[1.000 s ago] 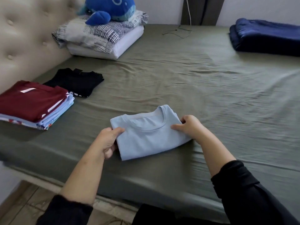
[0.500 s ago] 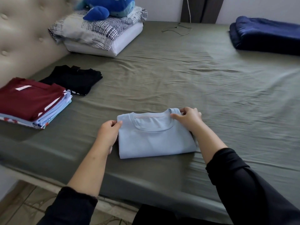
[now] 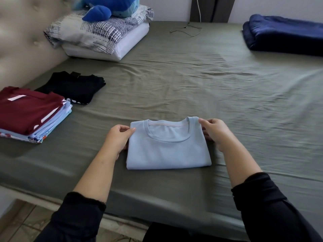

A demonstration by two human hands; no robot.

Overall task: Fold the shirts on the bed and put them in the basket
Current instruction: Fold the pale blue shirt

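Observation:
A light blue shirt (image 3: 167,151) lies folded into a neat rectangle near the front edge of the bed (image 3: 227,95), collar facing away from me. My left hand (image 3: 118,138) pinches its upper left corner. My right hand (image 3: 215,133) pinches the upper right corner beside the collar. To the left sits a stack of folded shirts (image 3: 29,114) with a maroon one on top, and behind it a folded black shirt (image 3: 73,86). No basket is in view.
Two pillows (image 3: 104,37) with a blue plush toy (image 3: 108,7) lie at the head of the bed by the padded headboard (image 3: 22,41). A folded navy blanket (image 3: 284,34) rests at the far right. A thin cable (image 3: 187,30) lies at the far edge.
The blue shirt was turned from a slanted position to square with the bed edge. Both hands shifted up to its top corners.

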